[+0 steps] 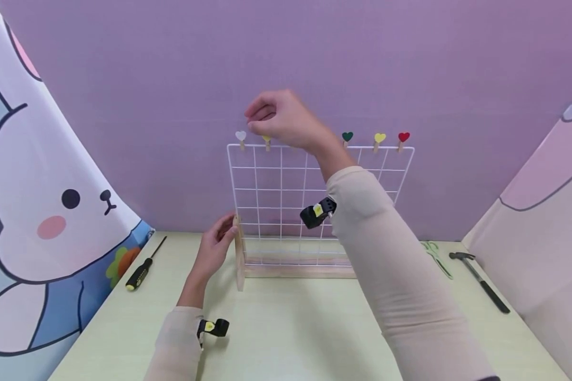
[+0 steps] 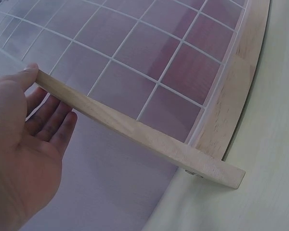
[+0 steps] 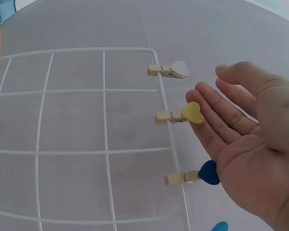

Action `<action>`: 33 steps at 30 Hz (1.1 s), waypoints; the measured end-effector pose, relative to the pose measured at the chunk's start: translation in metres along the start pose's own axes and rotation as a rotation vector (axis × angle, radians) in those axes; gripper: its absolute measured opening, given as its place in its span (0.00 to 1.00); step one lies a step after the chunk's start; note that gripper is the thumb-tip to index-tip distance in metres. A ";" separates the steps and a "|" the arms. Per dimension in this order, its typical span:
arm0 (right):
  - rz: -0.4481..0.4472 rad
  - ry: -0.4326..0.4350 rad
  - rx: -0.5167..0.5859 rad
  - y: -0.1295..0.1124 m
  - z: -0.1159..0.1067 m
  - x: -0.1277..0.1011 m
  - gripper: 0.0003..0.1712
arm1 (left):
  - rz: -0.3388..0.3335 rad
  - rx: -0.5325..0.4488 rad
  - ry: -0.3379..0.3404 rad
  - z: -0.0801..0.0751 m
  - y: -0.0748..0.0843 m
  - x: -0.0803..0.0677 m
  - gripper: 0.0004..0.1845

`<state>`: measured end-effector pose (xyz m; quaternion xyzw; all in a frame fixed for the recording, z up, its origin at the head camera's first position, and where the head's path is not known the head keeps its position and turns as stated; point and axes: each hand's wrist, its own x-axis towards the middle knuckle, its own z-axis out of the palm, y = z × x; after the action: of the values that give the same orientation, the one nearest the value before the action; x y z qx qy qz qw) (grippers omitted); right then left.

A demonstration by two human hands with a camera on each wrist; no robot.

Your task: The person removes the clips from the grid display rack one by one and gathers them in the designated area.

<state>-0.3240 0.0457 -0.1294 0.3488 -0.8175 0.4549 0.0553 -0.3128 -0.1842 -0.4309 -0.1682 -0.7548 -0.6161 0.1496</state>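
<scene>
A white wire grid panel [image 1: 291, 190] stands upright in a wooden base [image 1: 295, 271] on the table. Heart clips sit along its top wire: white [image 1: 240, 136], yellow [image 1: 266, 139], then green [image 1: 347, 137], yellow [image 1: 379, 138] and red [image 1: 403, 137]. My right hand [image 1: 255, 119] hovers at the top wire with straight fingers [image 3: 221, 91], just beside the yellow heart clip [image 3: 192, 113], between the white [image 3: 176, 70] and blue [image 3: 208, 173] clips, holding nothing. My left hand [image 1: 221, 233] rests its thumb [image 2: 31, 72] on the wooden side foot [image 2: 135, 130], fingers relaxed behind it.
A black and yellow screwdriver [image 1: 143, 267] lies at the left on the pale green table [image 1: 291, 328]. Green scissors [image 1: 436, 256] and a hammer [image 1: 479, 278] lie at the right. A purple backdrop and cartoon side panels close in the space.
</scene>
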 end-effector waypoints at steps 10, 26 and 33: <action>0.047 -0.010 -0.031 -0.006 0.007 0.006 0.14 | 0.009 -0.002 -0.005 0.001 -0.002 0.000 0.25; 0.119 0.004 -0.109 -0.005 0.015 0.010 0.14 | 0.000 -0.007 -0.004 0.004 -0.001 0.002 0.25; 0.130 0.037 -0.092 -0.001 0.021 0.011 0.10 | -0.004 -0.018 -0.009 0.006 0.000 0.003 0.25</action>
<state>-0.3267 0.0237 -0.1361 0.2837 -0.8572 0.4261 0.0569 -0.3157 -0.1787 -0.4309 -0.1711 -0.7502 -0.6223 0.1434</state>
